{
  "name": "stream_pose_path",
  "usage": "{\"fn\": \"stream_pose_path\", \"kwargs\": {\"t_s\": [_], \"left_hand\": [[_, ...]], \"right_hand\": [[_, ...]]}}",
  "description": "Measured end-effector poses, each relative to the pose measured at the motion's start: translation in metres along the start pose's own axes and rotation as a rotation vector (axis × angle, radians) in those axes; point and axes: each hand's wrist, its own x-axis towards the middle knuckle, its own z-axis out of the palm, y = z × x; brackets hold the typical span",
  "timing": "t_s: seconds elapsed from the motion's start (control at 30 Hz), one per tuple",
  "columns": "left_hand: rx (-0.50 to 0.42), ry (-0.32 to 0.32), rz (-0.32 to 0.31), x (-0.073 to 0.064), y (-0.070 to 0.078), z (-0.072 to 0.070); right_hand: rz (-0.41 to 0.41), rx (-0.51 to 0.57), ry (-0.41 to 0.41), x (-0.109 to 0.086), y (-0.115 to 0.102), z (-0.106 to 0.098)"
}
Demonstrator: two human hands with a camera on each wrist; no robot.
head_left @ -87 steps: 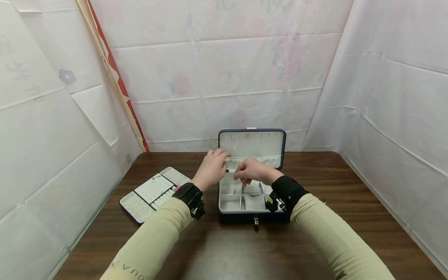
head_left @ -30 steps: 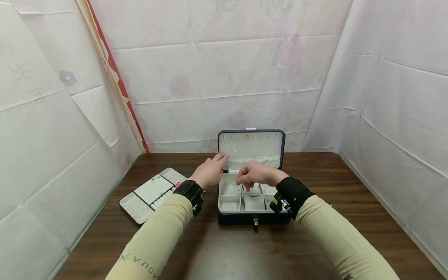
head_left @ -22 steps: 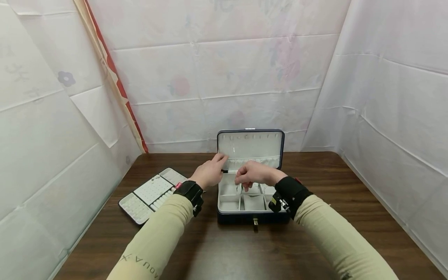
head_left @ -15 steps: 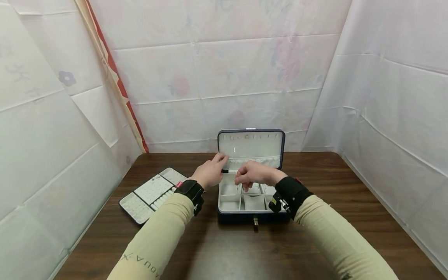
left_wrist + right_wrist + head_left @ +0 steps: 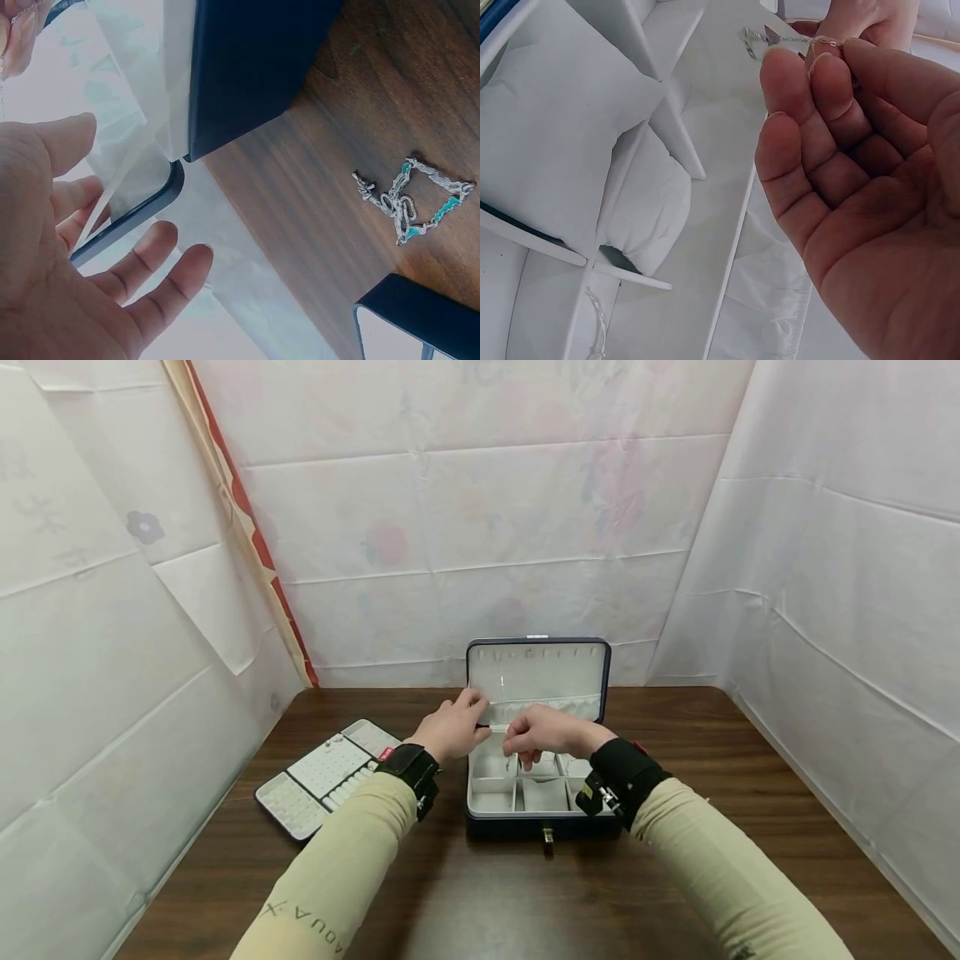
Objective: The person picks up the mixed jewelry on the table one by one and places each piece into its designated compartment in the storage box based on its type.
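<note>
A jewelry box (image 5: 517, 828) with dark blue outside and white lining stands open on the table, its lid (image 5: 558, 672) upright at the back. Over its left rear compartment, my right hand (image 5: 543, 732) pinches a thin silver chain (image 5: 826, 41) between thumb and fingertips, and part of the chain dangles. My left hand (image 5: 452, 727) is at the lid's lower left corner, fingers spread, holding nothing in the left wrist view. White cushions (image 5: 547, 120) fill some compartments, and another silver chain (image 5: 596, 322) lies in one.
A removed jewelry tray (image 5: 292, 814) with ring rolls and small earrings lies left of the box. Between them on the table is a silver bracelet with green stones (image 5: 412, 202). Small hooks line the lid's top, and a gold clasp (image 5: 548, 839) hangs at the box front.
Over about three seconds, my right hand has shifted slightly right, and less chain dangles below it. My left hand has dropped slightly; in the last half second its thumb has stretched out toward the box.
</note>
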Motion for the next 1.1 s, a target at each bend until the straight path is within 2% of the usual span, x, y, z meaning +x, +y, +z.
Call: {"fn": "stream_pose_path", "kwargs": {"t_s": [0.67,1.1], "left_hand": [[0.009,-0.013,0.014,-0.001,0.002,-0.004],[0.069,-0.008,0.028,-0.001,0.003,-0.004]], "right_hand": [[0.008,0.002,0.014,-0.002,-0.006,-0.006],[-0.004,0.061,0.087,0.000,-0.013,-0.012]]}}
